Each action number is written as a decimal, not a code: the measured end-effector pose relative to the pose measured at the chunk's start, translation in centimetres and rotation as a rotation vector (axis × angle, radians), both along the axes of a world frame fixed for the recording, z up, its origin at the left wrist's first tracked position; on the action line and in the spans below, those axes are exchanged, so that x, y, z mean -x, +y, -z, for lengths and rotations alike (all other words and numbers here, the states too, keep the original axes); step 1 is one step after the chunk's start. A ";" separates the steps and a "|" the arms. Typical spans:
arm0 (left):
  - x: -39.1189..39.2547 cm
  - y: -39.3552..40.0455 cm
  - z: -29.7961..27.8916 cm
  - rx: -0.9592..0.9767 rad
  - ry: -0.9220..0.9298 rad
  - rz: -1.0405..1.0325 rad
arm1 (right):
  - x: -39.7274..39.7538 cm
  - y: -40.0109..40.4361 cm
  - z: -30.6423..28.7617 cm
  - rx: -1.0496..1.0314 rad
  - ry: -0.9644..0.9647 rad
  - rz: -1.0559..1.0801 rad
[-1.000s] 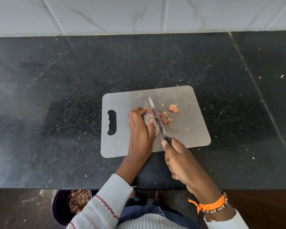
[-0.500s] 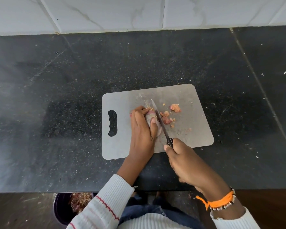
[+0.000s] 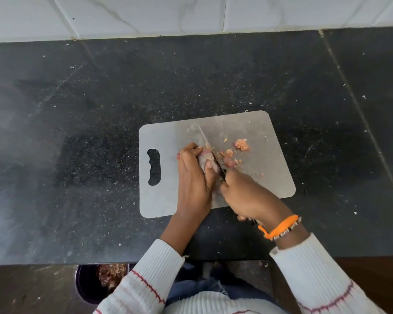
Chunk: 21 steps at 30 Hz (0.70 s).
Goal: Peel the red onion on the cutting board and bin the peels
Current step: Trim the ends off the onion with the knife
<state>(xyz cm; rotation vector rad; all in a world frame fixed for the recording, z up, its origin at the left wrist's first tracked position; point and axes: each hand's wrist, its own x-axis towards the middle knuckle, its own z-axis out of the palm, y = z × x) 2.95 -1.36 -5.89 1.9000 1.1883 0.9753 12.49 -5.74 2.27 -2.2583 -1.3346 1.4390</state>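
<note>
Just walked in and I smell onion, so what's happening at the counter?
A person is working on a red onion on a grey cutting board. The left hand holds the onion down while the right hand grips a knife, its blade against the onion's right side. A few peel scraps lie on the board to the right. A dark bin on the floor below the counter already holds peels.
</note>
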 end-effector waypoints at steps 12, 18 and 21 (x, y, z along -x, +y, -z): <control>-0.5 -0.1 -0.5 0.007 -0.015 -0.008 | 0.4 -1.4 0.8 -0.031 -0.033 0.017; 0.3 -0.1 0.0 0.043 -0.062 -0.052 | 0.3 -0.6 1.9 -0.024 -0.028 -0.003; 0.6 0.0 -0.2 0.064 -0.006 -0.014 | 0.4 -0.9 2.2 -0.043 -0.102 0.018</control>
